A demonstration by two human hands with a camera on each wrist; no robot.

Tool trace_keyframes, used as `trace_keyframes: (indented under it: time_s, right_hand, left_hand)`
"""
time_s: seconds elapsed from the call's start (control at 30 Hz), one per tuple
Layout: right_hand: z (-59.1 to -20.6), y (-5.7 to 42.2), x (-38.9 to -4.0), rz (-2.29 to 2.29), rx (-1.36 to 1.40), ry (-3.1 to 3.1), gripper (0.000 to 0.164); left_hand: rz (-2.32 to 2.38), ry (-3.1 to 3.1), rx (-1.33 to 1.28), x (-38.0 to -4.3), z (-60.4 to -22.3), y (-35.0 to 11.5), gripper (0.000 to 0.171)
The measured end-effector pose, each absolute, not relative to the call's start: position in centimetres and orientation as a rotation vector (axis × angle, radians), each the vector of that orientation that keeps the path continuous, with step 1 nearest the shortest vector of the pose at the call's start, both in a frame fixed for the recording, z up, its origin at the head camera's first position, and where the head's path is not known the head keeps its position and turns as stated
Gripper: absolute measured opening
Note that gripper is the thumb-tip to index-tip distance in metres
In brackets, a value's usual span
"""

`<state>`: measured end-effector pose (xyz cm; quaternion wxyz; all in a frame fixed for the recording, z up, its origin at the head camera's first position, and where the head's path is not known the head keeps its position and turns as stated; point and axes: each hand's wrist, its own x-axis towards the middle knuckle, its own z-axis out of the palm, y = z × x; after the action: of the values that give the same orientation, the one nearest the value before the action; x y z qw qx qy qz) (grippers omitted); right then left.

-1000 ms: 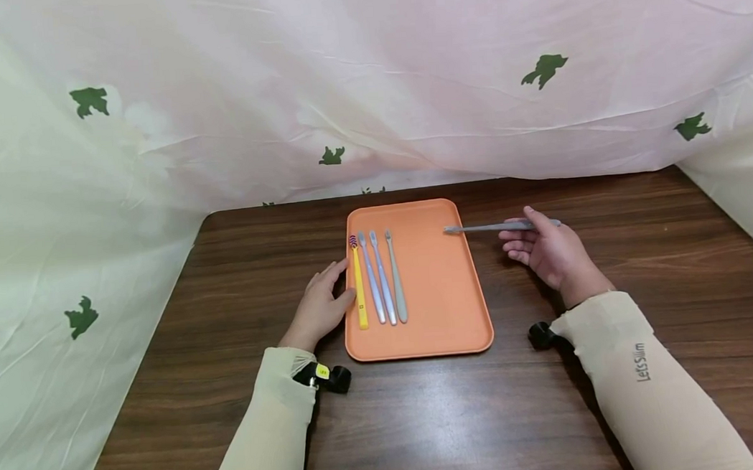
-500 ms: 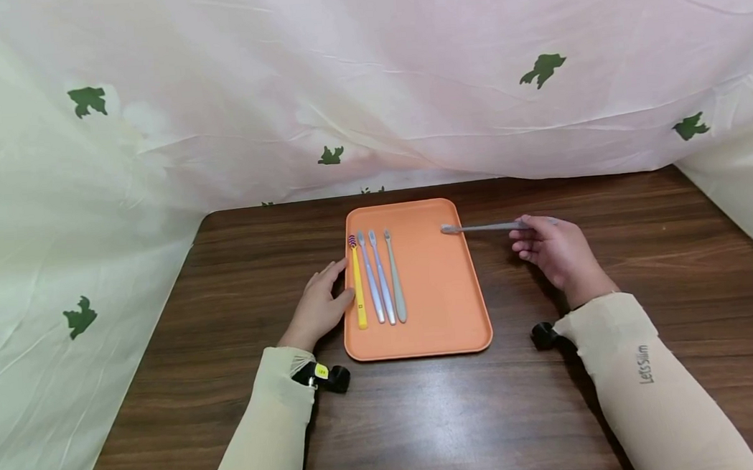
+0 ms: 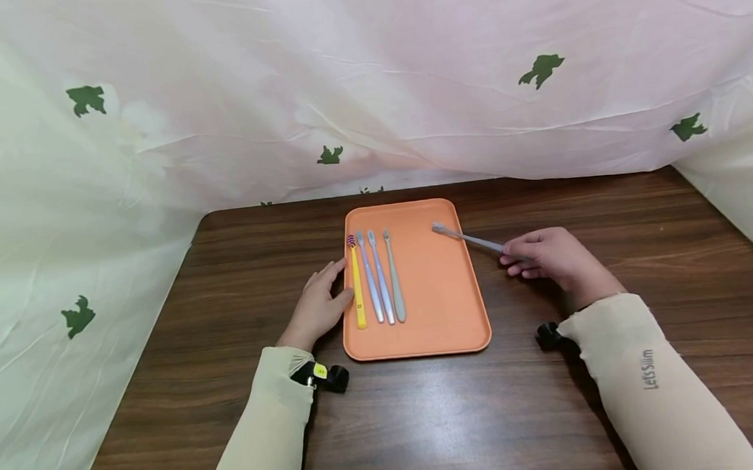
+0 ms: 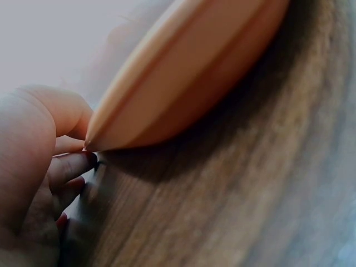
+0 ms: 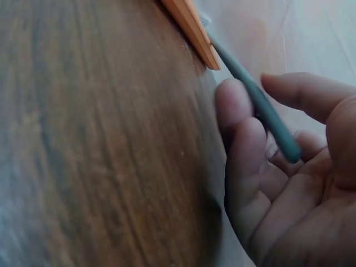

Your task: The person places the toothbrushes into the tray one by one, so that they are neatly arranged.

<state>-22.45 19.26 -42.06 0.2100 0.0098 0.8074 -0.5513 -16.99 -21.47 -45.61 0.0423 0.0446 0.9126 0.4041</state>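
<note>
An orange tray (image 3: 441, 296) lies on the wooden table. At its left edge my left hand (image 3: 316, 305) pinches the rim, thumb on top; in the left wrist view the fingers reach beneath the tray's edge (image 4: 172, 83). My right hand (image 3: 558, 258) holds a grey toothbrush (image 3: 477, 242) by its handle, between thumb and fingers. The head of that brush points left, over the tray's upper right part. Side by side on the tray's left half lie a yellow toothbrush (image 3: 357, 290), two pale blue toothbrushes (image 3: 382, 278) and a grey-green toothbrush (image 3: 395, 280).
The brown wooden table (image 3: 420, 419) extends on every side of the tray. Behind it hangs a pale curtain (image 3: 406, 82) with green bird shapes, which also closes off both sides. Black wrist cameras sit on both sleeves.
My right hand has turned over, its back now facing up, and the grey toothbrush has swung from nearly level to slanted, its head shifting slightly left. The left hand stays at the tray.
</note>
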Motion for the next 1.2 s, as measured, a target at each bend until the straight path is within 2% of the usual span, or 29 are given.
trace_keyframes:
  time_s: [0.57,1.2]
  right_hand:
    - [-41.4,18.0,-21.9,-1.118,-0.092,2.558,0.033]
    - [-41.2,15.3,-21.1,-1.355,-0.142,2.316,0.034]
  left_hand:
    - [1.231,2.805,0.156,-17.2,-45.8,-21.5,0.057]
    - [1.24,2.801,0.167,-17.2,-45.9,-21.7,0.057]
